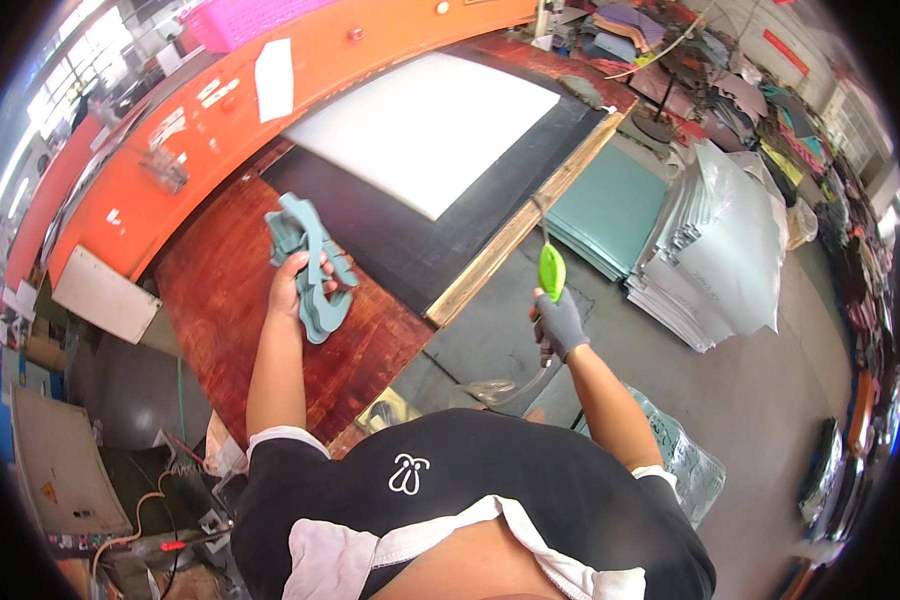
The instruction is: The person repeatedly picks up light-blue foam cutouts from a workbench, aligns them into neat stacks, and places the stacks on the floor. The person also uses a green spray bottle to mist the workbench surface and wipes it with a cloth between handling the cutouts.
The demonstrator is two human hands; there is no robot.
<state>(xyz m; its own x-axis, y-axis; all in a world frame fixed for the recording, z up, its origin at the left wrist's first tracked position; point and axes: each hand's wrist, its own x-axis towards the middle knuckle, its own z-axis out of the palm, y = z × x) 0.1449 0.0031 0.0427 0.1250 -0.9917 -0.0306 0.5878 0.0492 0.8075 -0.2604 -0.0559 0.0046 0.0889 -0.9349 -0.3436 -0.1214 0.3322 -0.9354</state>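
Note:
My left hand (pixel 288 288) is closed round a bunch of grey-blue cut foam pieces (pixel 318 250) with curved, strap-like outlines. It holds them over the reddish-brown board (pixel 215 300) of the work table. In a grey glove, my right hand (pixel 564 322) grips a green air blow gun (pixel 551 272), whose thin nozzle points away from me toward the table's wooden edge. A clear hose (pixel 505 392) hangs below that hand. Beyond my hands, a white cutting board (pixel 430 125) lies on a black mat (pixel 360 235).
An orange machine beam (pixel 210 120) spans the far left, carrying a pink basket (pixel 250 20). A wooden strip (pixel 510 235) edges the table. Right of it stand stacked green sheets (pixel 610 200) and pale grey sheets (pixel 715 240). Scrap piles (pixel 730 95) line the far right wall.

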